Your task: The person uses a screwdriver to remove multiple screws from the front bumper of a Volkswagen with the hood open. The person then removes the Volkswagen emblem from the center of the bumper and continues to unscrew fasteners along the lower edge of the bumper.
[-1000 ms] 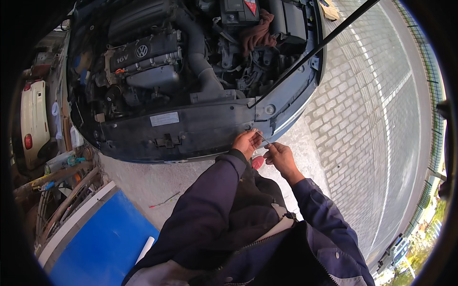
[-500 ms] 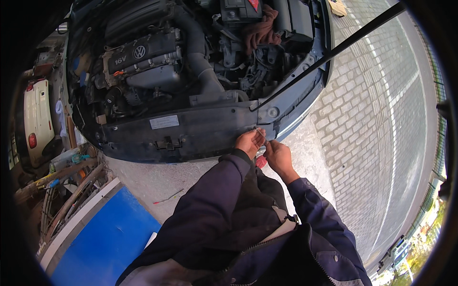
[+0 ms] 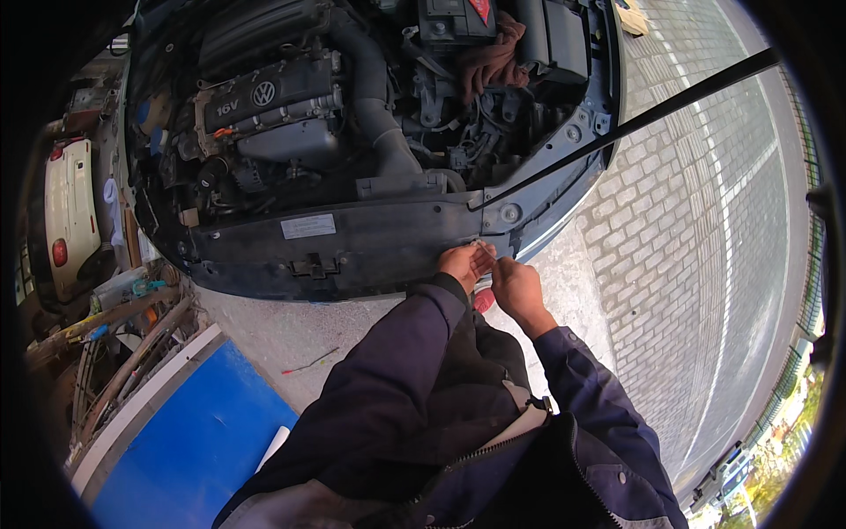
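Observation:
At the front edge of an open car engine bay, my left hand (image 3: 467, 266) is closed, its fingers curled by the dark front panel (image 3: 397, 229). Just right of it, my right hand (image 3: 519, 294) is closed in a fist-like grip with the thumb side up. The fingertips of both hands nearly meet; whatever small, thin thing lies between them is too small to make out. Behind the hands sits the engine with its dark cover (image 3: 238, 110), and a wide black air pipe (image 3: 370, 110) runs beside it.
A black prop rod (image 3: 626, 128) slants up rightward from the front panel. A brown cloth (image 3: 493, 60) lies beside the battery (image 3: 454, 19). On the left are a blue board (image 3: 189, 441), piled scrap (image 3: 115, 344) and a cream car part (image 3: 72, 212). A thin rod (image 3: 310, 361) lies on the floor.
My view has shifted slightly, so the engine bay sits a little lower and further right. Both hands stay close together at the front edge, with only slight finger movement.

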`<state>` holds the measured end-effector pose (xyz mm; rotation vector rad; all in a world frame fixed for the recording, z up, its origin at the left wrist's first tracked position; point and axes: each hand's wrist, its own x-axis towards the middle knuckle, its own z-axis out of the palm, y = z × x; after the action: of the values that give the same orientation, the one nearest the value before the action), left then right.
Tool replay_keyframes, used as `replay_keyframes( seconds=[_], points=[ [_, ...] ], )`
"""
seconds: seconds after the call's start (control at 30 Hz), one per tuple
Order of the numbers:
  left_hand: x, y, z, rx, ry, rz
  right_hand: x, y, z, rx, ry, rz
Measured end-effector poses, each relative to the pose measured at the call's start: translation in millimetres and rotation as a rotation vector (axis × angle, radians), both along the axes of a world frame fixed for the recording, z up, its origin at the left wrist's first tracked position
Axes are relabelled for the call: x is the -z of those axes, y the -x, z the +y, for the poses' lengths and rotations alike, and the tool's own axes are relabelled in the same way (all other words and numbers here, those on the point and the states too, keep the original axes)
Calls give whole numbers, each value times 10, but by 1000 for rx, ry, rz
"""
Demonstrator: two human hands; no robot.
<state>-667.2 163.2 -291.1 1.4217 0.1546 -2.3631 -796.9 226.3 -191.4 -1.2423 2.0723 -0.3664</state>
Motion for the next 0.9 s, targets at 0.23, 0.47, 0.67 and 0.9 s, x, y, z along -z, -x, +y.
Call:
replay_keyframes(
  seconds=[0.23, 0.47, 0.67, 0.9],
  points=[
    [-32, -44, -33, 59, -30, -49, -77, -16, -87, -167, -21, 69],
    [11, -76, 4, 92, -6, -61, -96, -110, -91, -356, -16, 199],
    [33, -53, 4, 72, -6, -80, -56, -88, -147, -437, -56, 202],
    [-17, -53, -37, 113, -31, -73, -51, -106, -192, -390, -195, 168]
  ],
)
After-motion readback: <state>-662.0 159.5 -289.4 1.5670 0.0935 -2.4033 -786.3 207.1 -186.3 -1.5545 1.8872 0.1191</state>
